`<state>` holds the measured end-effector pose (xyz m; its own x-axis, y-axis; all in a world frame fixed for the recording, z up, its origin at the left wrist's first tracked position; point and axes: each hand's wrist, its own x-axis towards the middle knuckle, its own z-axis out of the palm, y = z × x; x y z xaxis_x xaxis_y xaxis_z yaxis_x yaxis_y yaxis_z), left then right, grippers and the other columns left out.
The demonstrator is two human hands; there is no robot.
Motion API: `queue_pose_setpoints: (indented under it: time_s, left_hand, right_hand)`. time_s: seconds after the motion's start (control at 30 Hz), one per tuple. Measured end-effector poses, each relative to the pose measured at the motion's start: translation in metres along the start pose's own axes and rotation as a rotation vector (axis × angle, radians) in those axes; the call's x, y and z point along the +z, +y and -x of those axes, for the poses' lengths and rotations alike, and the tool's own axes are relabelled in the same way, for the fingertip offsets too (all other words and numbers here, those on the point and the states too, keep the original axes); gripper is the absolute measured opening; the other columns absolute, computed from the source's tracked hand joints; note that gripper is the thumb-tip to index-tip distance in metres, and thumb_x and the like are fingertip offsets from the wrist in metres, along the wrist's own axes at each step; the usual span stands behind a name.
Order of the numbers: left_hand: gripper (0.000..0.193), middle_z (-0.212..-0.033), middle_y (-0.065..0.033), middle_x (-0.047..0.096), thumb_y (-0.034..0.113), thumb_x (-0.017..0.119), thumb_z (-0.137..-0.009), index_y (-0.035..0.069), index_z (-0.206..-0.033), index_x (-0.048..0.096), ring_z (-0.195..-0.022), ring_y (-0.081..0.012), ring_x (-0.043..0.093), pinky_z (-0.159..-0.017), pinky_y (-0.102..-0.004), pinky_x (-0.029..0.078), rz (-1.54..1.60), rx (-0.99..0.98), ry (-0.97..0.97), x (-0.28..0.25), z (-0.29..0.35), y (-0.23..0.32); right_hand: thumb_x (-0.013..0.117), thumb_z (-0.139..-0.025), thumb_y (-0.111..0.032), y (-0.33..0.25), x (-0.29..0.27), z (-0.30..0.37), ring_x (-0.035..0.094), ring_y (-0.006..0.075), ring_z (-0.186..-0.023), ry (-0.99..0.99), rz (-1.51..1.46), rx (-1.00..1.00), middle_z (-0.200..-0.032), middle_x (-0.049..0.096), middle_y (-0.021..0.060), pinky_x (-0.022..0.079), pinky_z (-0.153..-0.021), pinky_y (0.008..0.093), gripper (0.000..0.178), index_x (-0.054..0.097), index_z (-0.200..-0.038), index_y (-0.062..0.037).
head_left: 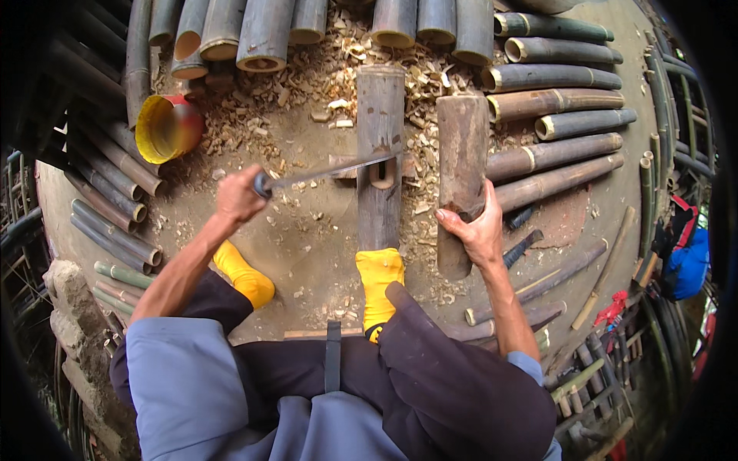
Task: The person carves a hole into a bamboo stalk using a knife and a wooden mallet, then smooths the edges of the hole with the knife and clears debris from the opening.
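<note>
My left hand (238, 201) is closed round the blue handle of a long, narrow chisel (319, 172). Its blade reaches right, and the tip is at the slot cut in a dark bamboo tube (378, 219). The tube lies lengthwise before me over a small wooden crosspiece (344, 166). My right hand (478, 230) grips a thick brown wooden block (463, 146) from its right side, the thumb across its worn middle. The block is upright in the picture, to the right of the tube. My foot in a yellow sock (380, 280) is at the tube's near end.
Bamboo pieces (265, 34) line the far side, with more bamboo tubes (557, 102) stacked at right and others at left. A yellow-and-red container (161, 131) lies at far left. Wood chips (338, 92) cover the ground. A dark-handled tool (524, 247) lies right of my right hand.
</note>
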<state>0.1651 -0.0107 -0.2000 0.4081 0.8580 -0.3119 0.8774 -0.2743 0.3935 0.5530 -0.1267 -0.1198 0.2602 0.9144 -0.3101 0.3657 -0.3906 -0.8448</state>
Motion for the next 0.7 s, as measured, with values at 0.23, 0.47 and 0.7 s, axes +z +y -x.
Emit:
queue_pose_setpoints:
  time_s: [0.23, 0.47, 0.7]
  left_hand:
    - [0.028, -0.075, -0.0112, 0.053, 0.011, 0.067, -0.066, 0.007, -0.087, 0.049, -0.07, -0.0304, 0.057, -0.063, -0.041, 0.045, -0.214, 0.342, 0.003, -0.028, -0.004, 0.005]
    - [0.03, -0.074, -0.0086, 0.055, 0.012, 0.065, -0.067, 0.011, -0.092, 0.048, -0.07, -0.0283, 0.059, -0.062, -0.0405, 0.048, -0.234, 0.419, -0.084, -0.021, -0.004, -0.003]
    - [0.026, -0.071, -0.0117, 0.052, 0.007, 0.063, -0.064, 0.007, -0.082, 0.045, -0.067, -0.0336, 0.055, -0.059, -0.0421, 0.044, -0.167, 0.428, -0.15, -0.035, -0.012, -0.001]
  right_hand:
    - [0.08, -0.061, -0.03, 0.015, 0.016, 0.058, 0.059, 0.0256, -0.093, 0.076, 0.049, 0.115, -0.103, 0.059, 0.0169, 0.046, -0.084, 0.0367, 0.076, 0.043, -0.12, 0.0017]
    - [0.079, -0.061, -0.026, 0.019, 0.016, 0.071, 0.056, 0.0247, -0.095, 0.04, 0.067, 0.179, -0.107, 0.057, 0.016, 0.044, -0.086, 0.0352, 0.075, 0.043, -0.121, 0.0016]
    - [0.081, -0.058, -0.021, 0.023, 0.014, 0.07, 0.063, 0.0322, -0.092, -0.042, 0.278, -0.141, -0.106, 0.058, 0.0212, 0.051, -0.079, 0.0372, 0.08, 0.039, -0.123, 0.0034]
